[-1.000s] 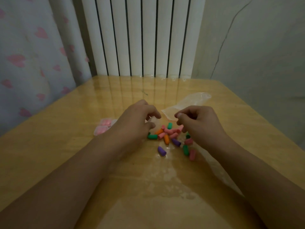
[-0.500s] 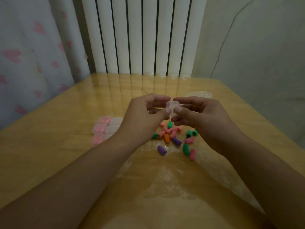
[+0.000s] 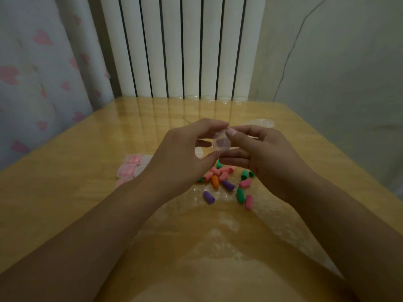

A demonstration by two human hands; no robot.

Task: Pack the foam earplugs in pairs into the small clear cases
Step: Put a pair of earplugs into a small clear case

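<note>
I hold one small clear case (image 3: 221, 142) up between both hands, above the loose foam earplugs (image 3: 225, 182) on the wooden table (image 3: 87, 192). My left hand (image 3: 183, 155) pinches it with thumb below and forefinger on top; my right hand (image 3: 259, 153) pinches its far edge with the thumb. Half a second ago the case sat lower between my fingertips; now it is lifted and turned toward me. Filled cases (image 3: 133, 168) lie at left.

Pink, green, purple, orange earplugs (image 3: 224, 182); pink-hearted curtain (image 3: 32, 83).
</note>
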